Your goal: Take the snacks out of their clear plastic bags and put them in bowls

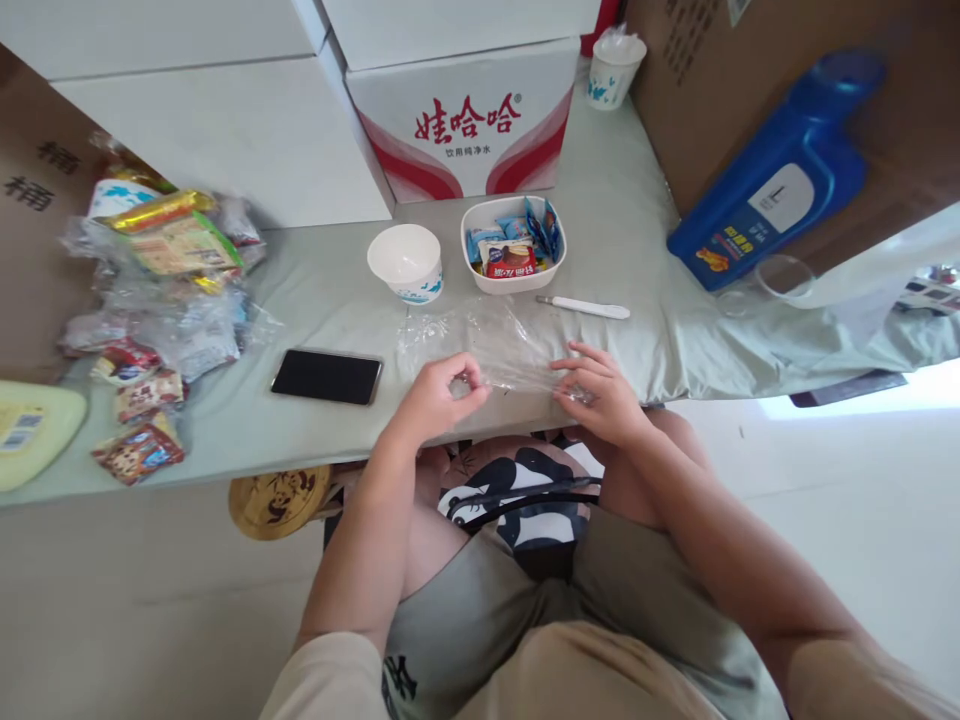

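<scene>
A clear plastic bag [487,345] lies flat on the pale green table cover [330,290], near its front edge. My left hand [439,395] pinches the bag's near left corner between thumb and fingers. My right hand [600,392] presses down on the bag's near right corner with fingers bent. Just behind the bag stand a round white bowl [406,262], empty, and a white rectangular dish [512,245] filled with small snack packets. A white pen-like tool [583,307] lies to the right of the bag.
A black phone [327,377] lies left of the bag. A heap of snack packets in plastic [161,290] covers the left end. White cartons [461,120] stand behind, a blue jug [780,180] leans at right, a paper cup [613,70] sits far back.
</scene>
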Tool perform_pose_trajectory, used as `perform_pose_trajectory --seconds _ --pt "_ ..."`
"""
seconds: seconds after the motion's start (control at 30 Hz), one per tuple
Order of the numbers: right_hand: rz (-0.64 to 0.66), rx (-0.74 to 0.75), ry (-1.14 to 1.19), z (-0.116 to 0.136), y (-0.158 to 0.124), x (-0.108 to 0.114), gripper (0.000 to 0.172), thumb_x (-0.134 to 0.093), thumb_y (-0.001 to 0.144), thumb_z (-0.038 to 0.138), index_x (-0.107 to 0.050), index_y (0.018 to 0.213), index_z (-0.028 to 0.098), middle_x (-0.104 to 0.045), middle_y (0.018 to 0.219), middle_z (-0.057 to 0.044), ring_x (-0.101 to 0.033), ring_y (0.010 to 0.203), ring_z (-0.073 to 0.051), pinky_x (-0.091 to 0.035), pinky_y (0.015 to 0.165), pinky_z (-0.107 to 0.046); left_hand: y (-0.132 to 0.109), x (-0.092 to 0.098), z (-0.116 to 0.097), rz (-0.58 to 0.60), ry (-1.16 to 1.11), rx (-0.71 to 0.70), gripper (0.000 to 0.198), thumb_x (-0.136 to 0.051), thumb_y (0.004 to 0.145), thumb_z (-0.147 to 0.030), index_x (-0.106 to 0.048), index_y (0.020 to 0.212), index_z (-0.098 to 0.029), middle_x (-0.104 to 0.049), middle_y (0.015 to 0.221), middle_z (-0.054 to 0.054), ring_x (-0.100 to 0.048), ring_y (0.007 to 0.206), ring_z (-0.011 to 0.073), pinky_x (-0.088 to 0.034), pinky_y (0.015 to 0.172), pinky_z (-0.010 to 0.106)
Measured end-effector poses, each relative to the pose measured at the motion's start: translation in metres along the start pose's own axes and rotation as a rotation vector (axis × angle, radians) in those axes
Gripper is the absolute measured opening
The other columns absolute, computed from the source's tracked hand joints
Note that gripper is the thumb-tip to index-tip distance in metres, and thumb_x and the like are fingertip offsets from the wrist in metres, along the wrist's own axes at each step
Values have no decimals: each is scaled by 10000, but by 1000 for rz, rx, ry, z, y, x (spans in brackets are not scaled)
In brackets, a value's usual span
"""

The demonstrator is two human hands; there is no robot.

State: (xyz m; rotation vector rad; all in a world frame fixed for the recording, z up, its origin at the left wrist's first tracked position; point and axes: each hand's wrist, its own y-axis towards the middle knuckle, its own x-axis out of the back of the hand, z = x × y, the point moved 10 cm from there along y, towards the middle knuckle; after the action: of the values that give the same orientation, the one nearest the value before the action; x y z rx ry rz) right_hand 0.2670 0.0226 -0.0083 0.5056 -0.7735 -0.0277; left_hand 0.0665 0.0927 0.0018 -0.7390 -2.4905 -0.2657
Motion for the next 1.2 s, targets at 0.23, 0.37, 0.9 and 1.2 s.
perform_pose_trajectory --seconds 0.23,0.37,0.9,1.2 --pt "-280 -222 86 -9 -20 40 241 -672 820 317 -478 695 251 -582 557 48 -629 582 -167 -532 697 -335 1 3 14 46 8 103 160 -656 791 -350 -619 831 -200 -421 621 -70 -438 599 103 -420 650 253" --pt "-72 -292 131 -15 -18 17 150 -634 831 323 -552 733 244 -561 538 53 -495 453 -115 -426 503 -262 2 -3 16 149 134 77 218 -664 798 -401 -652 716 -199 -535 722 -13 -525 695 139 -460 718 295" --pt "51 -642 444 -45 -28 -10 259 -435 956 516 -475 888 268 -691 650 18 -518 393 -150 -450 471 -309 9 27 49 -228 -398 230 395 -755 640 -337 -383 644 -204 -537 632 -50 -358 516 55 -299 502 201" --pt "34 -630 -227 -46 -19 17 262 -425 915 451 -586 844 258 -768 891 -69 -701 713 -259 -511 715 -388 8 34 45 -224 -279 212 357 -714 674 -361 -400 619 -198 -447 589 -61 -354 538 66 -295 539 213"
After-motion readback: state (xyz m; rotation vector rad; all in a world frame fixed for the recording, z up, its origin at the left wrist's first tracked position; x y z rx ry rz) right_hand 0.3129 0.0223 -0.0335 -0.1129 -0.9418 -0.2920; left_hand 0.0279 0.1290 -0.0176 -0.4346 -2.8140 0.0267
